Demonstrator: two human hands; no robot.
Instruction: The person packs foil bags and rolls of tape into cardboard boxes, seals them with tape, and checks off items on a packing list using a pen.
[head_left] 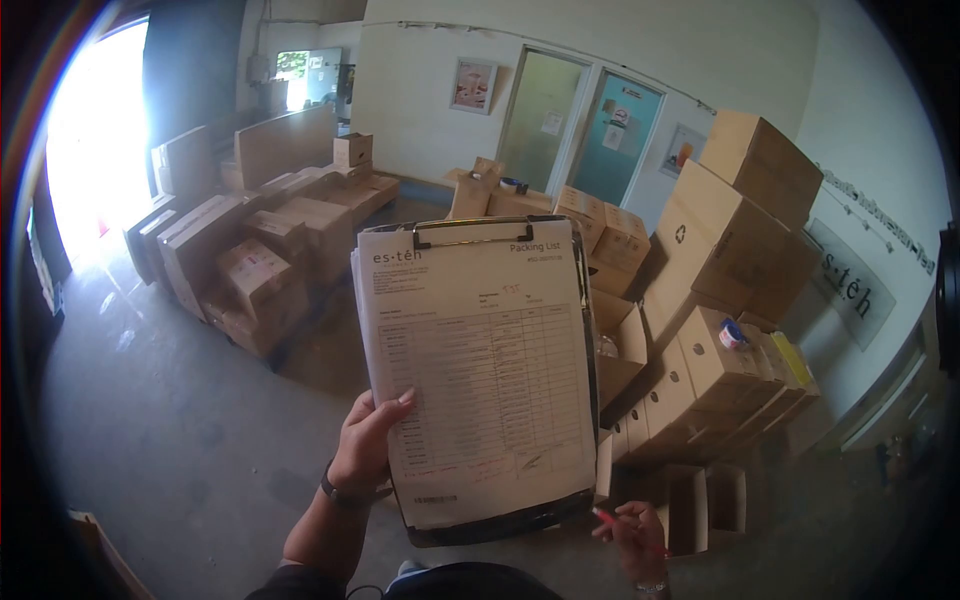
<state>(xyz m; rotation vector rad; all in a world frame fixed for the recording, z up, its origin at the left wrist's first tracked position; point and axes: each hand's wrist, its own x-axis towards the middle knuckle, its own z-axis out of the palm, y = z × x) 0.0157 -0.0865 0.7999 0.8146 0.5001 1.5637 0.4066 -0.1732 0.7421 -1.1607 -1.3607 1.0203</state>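
My left hand [362, 450] grips the left edge of a black clipboard [505, 522], thumb over the front and fingers behind it. The clipboard is held up facing me, tilted slightly. Under its metal clip lies a sheaf of paper, with a printed packing list [470, 390] on top. A table, some red handwriting and a signature show on that sheet. Low at the right, my right hand [638, 542] is closed round a red pen [604, 516], just off the clipboard's lower right corner.
Stacked cardboard boxes [735, 240] rise on the right, with a tape roll [732, 334] on a lower one. Open boxes [688, 510] stand on the floor near my right hand. More cartons [255, 275] fill the left side. Two doors [618, 130] are in the back wall.
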